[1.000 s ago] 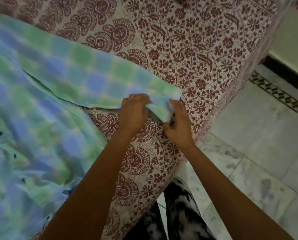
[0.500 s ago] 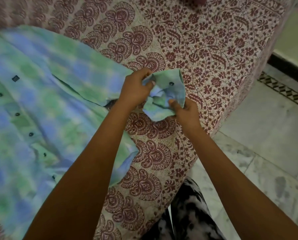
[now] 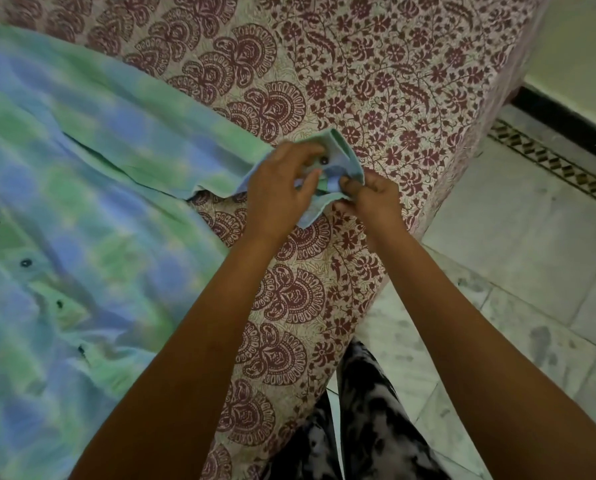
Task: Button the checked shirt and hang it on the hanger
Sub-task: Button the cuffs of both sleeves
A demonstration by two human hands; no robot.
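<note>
The green and blue checked shirt (image 3: 82,209) lies spread on the bed at the left, its dark front buttons in a row near the left edge. One sleeve stretches right to its cuff (image 3: 338,157), lifted slightly off the bed. My left hand (image 3: 282,188) pinches the cuff from the left, beside a dark cuff button (image 3: 323,162). My right hand (image 3: 369,199) pinches the cuff's other edge from the right. The two hands nearly touch. No hanger is in view.
The bed carries a cream cover with a maroon floral print (image 3: 376,81); its edge runs diagonally down the right. Pale marble floor (image 3: 531,271) with a patterned border lies to the right. My leg in black-and-white trousers (image 3: 369,420) stands against the bed.
The cuff was lying flat on the bed, then both hands lifted and folded it. The hands have now closed in on the cuff button, and the view has shifted so more of the shirt front shows.
</note>
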